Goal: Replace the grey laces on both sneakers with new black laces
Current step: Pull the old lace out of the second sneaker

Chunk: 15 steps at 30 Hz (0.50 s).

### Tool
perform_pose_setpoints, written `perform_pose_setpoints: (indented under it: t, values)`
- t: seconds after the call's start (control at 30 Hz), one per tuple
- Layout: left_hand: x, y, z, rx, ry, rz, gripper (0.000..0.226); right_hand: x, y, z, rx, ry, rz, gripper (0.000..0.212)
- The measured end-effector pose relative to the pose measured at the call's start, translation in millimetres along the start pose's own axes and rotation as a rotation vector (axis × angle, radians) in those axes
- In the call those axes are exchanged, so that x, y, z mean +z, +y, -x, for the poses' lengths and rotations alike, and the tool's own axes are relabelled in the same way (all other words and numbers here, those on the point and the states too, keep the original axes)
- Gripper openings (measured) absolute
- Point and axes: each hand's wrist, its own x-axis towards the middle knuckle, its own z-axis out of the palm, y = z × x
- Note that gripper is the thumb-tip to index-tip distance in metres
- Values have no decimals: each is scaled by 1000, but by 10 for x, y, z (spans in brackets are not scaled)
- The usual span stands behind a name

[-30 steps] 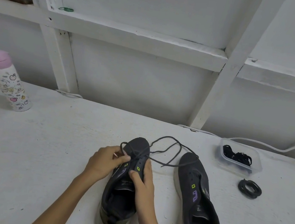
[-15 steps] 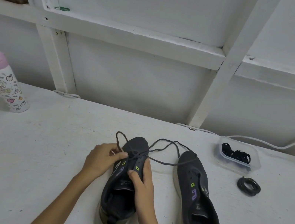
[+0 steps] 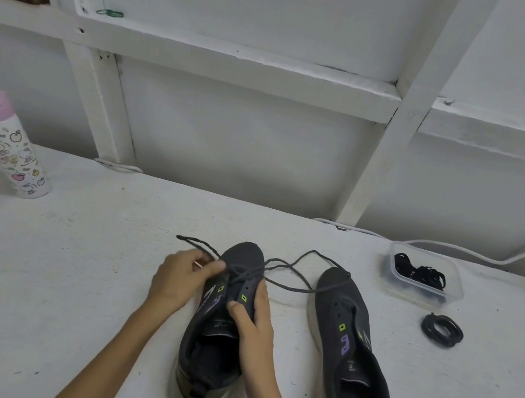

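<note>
Pinching the lace (image 3: 291, 287) between curled fingers, the left hand (image 3: 178, 280) faces the right hand (image 3: 255, 328), which clasps the left shoe (image 3: 242, 256), its length running heel-near to toe-away.

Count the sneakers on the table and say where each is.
2. The left sneaker lies before the person, right hand holding it, left hand pinching its grey lace. The right sneaker lies beside it, no hand on it.
</note>
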Motion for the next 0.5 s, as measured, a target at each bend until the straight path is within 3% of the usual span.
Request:
perform_pose_setpoints:
  t: [0.07,0.13,0.3,0.37,0.5]
  values:
    - [-83,41,-63,-21,161,55,25,9,7,-1,7,-2,-6,95]
    - [-125,84,-86,-14,215,109,27,18,21,-6,10,-4,-7,95]
    - [28,49,75,-9,-67,35,25,15,20,-18,8,-1,-14,90]
    - [54,7,82,10,-97,30,25,16,16,-15,6,-3,-17,92]
    - [-74,63,-55,24,182,90,21,17,39,-11,-4,3,-11,91]
